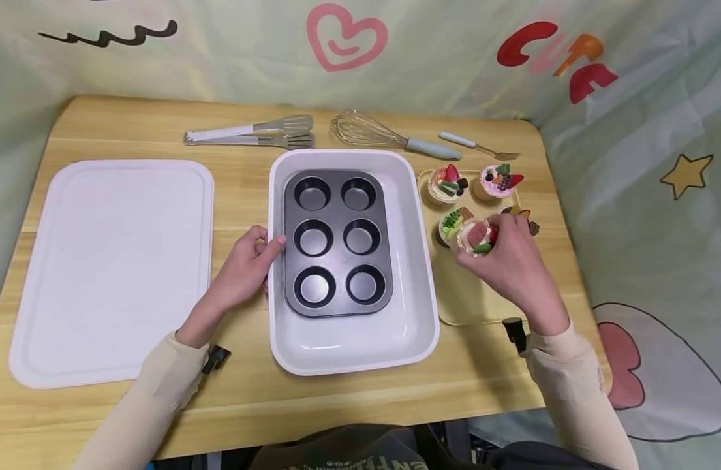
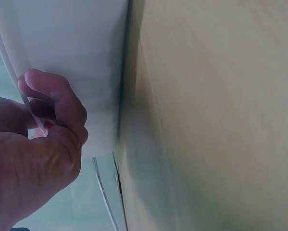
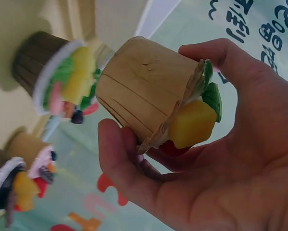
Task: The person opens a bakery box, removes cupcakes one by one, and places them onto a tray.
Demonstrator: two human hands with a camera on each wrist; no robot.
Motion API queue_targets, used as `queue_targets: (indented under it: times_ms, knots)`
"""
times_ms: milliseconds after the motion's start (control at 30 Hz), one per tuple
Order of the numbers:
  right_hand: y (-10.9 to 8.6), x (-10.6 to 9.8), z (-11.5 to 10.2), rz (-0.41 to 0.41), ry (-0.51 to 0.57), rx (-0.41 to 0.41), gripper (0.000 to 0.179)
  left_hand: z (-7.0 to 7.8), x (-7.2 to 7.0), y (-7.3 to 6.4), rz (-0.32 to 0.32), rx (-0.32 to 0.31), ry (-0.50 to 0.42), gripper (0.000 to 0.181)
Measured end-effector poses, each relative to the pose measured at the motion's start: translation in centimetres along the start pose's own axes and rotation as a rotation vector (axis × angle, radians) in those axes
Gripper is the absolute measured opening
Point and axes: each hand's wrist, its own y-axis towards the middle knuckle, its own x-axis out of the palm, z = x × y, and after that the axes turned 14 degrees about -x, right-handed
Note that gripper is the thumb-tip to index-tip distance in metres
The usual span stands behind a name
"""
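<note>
In the head view my right hand (image 1: 515, 264) grips a cupcake (image 1: 475, 236) with cream and fruit pieces on top, above a yellow tray (image 1: 472, 297). The right wrist view shows its brown paper cup (image 3: 144, 79) between thumb and fingers, raised off the tray. My left hand (image 1: 245, 267) pinches the left rim of a white basin (image 1: 415, 313); the left wrist view shows the fingers (image 2: 62, 96) curled over that rim. Inside the basin lies a dark muffin tin (image 1: 338, 261), its cups holding nothing. Other cupcakes stand on the tray, including one with strawberry (image 1: 447, 184) and one with pink cream (image 1: 494, 181).
A white cutting board (image 1: 119, 267) lies at the left. Along the back are metal tongs (image 1: 251, 132), a whisk (image 1: 389, 134) and a small fork (image 1: 480, 146). A printed cloth (image 1: 442, 59) hangs behind the wooden table (image 1: 243, 398).
</note>
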Motion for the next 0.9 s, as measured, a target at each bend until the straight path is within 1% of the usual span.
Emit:
queue_targets:
  times_ms: [100,200,300,367,467,633,800,900]
  knots:
    - [-1.2,0.7,0.7,0.001,0.009,0.026,0.064,0.0,0.1,0.0,-0.001,-0.007,0.006,0.041]
    - [-2.2,1.5,1.4,0.009,0.032,0.036,0.056,0.0,0.2,0.1,-0.002,-0.014,0.006,0.042]
    - [-2.8,2.3,2.1,0.005,0.046,0.06,0.054,0.0,0.1,0.1,-0.004,-0.014,-0.002,0.043]
    - [-3.0,2.8,2.5,-0.009,0.048,0.095,0.057,0.1,0.1,0.1,-0.008,-0.014,-0.007,0.043]
    - [-3.1,3.6,3.1,-0.037,0.047,0.128,0.062,0.1,-0.1,0.0,-0.002,-0.012,-0.008,0.043]
    - [-3.1,4.9,3.9,-0.051,0.038,0.124,0.064,-0.1,-0.1,0.1,0.001,-0.01,-0.021,0.041]
    - [-3.2,5.3,4.3,-0.05,0.017,0.128,0.063,-0.1,0.1,0.2,-0.016,-0.016,-0.025,0.039]
    - [-3.1,5.4,4.4,-0.054,0.012,0.129,0.064,0.1,0.1,0.2,-0.003,-0.018,-0.019,0.04]
